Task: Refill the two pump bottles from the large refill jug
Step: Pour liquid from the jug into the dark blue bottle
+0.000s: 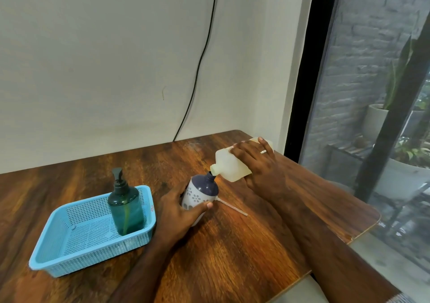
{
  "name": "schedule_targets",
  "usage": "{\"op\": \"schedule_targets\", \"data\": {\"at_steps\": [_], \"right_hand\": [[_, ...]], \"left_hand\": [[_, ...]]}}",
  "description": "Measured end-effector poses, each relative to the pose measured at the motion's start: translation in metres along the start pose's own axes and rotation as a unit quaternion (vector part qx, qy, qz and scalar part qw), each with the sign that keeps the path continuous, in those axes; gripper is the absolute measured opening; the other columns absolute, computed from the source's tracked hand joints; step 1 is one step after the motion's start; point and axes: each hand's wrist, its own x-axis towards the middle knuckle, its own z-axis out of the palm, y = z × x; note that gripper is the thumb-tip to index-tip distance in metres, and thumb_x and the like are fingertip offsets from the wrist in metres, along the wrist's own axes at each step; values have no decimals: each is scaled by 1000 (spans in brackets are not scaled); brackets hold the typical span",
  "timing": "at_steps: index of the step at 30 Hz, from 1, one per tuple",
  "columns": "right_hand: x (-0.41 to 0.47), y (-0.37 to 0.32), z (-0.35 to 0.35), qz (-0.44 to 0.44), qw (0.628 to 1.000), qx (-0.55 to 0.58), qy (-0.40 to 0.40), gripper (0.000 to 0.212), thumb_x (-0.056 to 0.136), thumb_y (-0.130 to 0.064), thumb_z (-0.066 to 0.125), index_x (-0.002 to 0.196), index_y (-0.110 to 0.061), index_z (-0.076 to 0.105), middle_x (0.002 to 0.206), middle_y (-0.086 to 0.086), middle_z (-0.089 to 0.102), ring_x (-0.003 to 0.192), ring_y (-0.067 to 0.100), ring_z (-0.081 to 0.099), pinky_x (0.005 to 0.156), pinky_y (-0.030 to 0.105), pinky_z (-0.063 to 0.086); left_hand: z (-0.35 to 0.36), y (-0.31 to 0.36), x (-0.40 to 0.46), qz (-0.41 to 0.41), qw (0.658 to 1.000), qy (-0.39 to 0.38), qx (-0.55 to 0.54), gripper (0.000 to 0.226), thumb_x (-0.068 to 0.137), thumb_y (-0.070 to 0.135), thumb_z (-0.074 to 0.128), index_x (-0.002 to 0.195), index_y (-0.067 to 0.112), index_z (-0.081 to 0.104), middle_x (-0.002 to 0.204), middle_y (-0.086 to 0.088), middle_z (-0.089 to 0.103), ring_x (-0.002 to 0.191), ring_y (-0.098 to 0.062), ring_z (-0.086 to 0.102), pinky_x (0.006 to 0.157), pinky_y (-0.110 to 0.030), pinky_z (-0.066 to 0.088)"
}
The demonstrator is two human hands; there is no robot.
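My right hand (258, 165) grips the pale yellow refill jug (229, 166), tipped so its spout meets the open neck of the white and navy flowered bottle (202, 192). My left hand (180, 212) holds that bottle around its body, tilted toward the jug. Behind the bottle on the table lies a thin pump tube (232, 206); the pump head itself is hidden. A green pump bottle (125, 206) with a black pump stands upright in the blue basket (69, 251).
The wooden table (232, 251) ends at a rounded right edge near a window with plants outside. A black cable (197, 69) runs down the wall behind the table. The basket sits at the left.
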Motion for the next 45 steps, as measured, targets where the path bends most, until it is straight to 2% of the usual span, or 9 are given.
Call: {"op": "schedule_targets", "data": {"at_steps": [5,11,16,21,27,31,35,41,45], "right_hand": [[-1,1,1,3,1000,-2,-14,58,74,-30,68,130,-16,59,134,9,61,124,33,57,118,58,27],[-1,2,1,1,1000,-1,-14,59,74,-29,70,130,-16,59,135,9,61,125,33,57,118,57,26],[0,1,-1,-10,1000,-4,-1,56,75,-26,68,130,-17,58,134,8,61,125,32,56,117,56,28],[0,2,0,-11,1000,1,-4,62,73,-23,76,131,-17,56,134,9,61,125,33,56,114,61,30],[0,2,1,-9,1000,-4,-8,61,74,-24,75,132,-19,54,135,8,60,126,33,55,115,60,29],[1,2,0,-7,1000,-3,-10,61,74,-25,72,132,-19,54,135,8,60,126,33,55,115,60,29],[0,3,1,-8,1000,-4,-11,65,72,-25,79,132,-19,54,136,9,60,126,34,55,115,62,29],[0,1,-1,-8,1000,-3,-10,61,73,-27,73,132,-18,56,135,9,60,125,34,56,115,62,28],[1,2,-2,-11,1000,-5,-8,60,73,-25,72,131,-18,56,135,9,60,126,33,55,118,57,25]], "left_hand": [[0,-1,-1,-5,1000,-2,6,79,62,68,78,128,30,60,117,19,66,104,7,60,85,-30,57],[0,2,-2,-3,1000,-5,-5,74,62,65,79,126,32,61,112,23,66,103,8,61,81,-22,54],[1,1,-1,-2,1000,1,-11,71,61,62,82,122,28,65,108,18,70,99,2,64,78,-28,57],[0,-2,-1,-5,1000,1,0,72,61,64,81,122,30,64,109,21,68,99,7,62,79,-27,57],[-1,1,-1,-7,1000,-1,2,73,61,65,80,122,29,64,109,21,68,99,8,61,79,-25,56],[-2,2,-1,-4,1000,-2,-3,70,61,64,80,121,30,64,107,20,69,98,5,63,79,-28,57],[-1,-1,0,-2,1000,-3,3,74,61,67,79,123,28,64,111,17,69,99,4,63,81,-30,58],[-3,2,-1,0,1000,-6,-2,69,61,65,79,121,36,61,108,24,66,100,8,61,78,-19,53],[-2,1,-1,1,1000,-7,-8,66,62,64,80,120,39,60,109,25,67,100,6,63,79,-24,56]]}}
